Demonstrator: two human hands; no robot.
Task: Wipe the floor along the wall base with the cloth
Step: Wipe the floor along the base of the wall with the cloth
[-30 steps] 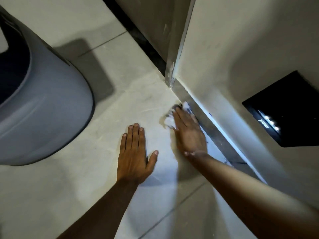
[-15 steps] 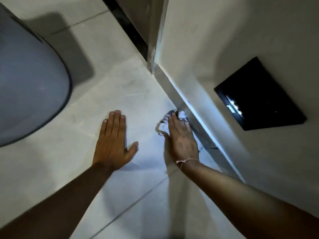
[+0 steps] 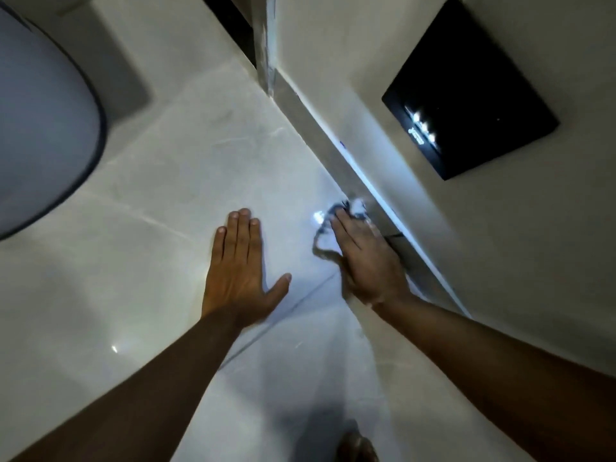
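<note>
A crumpled white cloth (image 3: 326,237) lies on the pale tiled floor (image 3: 186,181), right against the grey skirting strip (image 3: 320,141) at the wall base. My right hand (image 3: 366,261) presses flat on top of the cloth, fingers pointing along the wall; most of the cloth is hidden under the palm. My left hand (image 3: 238,270) rests flat on the floor tile to the left of it, fingers together, thumb out, holding nothing.
A large rounded grey container (image 3: 43,128) stands at the left. A black wall panel (image 3: 466,91) with small lit dots sits low on the wall at the right. A wall corner and dark gap (image 3: 233,25) lie ahead. A foot (image 3: 356,446) shows at the bottom.
My right hand has slid the cloth back along the skirting, away from the wall corner and toward me. The left hand has shifted back on the floor too, and the view has moved.
</note>
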